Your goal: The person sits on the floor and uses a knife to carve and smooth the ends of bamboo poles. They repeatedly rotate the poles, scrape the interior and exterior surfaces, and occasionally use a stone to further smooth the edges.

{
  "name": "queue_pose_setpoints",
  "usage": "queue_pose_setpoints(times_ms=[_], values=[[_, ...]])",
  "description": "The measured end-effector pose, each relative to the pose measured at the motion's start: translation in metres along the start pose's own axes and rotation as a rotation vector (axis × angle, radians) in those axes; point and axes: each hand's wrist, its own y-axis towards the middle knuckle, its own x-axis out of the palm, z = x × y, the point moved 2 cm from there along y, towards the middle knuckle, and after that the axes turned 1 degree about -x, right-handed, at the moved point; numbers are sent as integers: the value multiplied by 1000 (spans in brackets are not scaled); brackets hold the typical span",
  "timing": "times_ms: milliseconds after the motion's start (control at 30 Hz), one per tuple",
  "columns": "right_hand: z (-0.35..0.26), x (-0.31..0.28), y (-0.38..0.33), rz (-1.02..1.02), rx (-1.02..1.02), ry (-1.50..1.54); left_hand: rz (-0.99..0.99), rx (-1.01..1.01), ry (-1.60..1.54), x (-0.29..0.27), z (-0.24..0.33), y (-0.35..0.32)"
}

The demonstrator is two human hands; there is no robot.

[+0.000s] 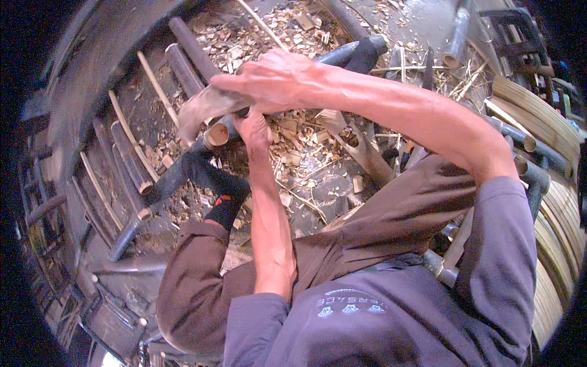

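My right hand reaches across from the right at the top centre. Its fingers are closed over a flat grey-brown piece, smeared by motion, whose kind I cannot make out. Just below it, my left hand is curled, its fingertips hidden under the right hand and that piece. Beside the left hand is the pale cut end of a bamboo pole. What the left hand grips is hidden. A thin pale stick slants down from the top edge toward my right hand.
Wood chips cover the ground. Dark poles and thin pale sticks lie side by side at left, across a long rail. A split bamboo piece lies near my knees. Bundled pale strips curve along the right.
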Motion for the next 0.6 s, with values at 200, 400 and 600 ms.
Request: queue_pose_setpoints(times_ms=[200, 400, 600], values=[[-42, -12, 14, 591, -179, 242, -50, 56, 80, -33, -12, 4], [-39, -12, 27, 217, -90, -4, -64, 45, 74, 0, -1, -8], [-2, 13, -10, -110, 141, -104, 148, -396, 74, 48, 23, -30]])
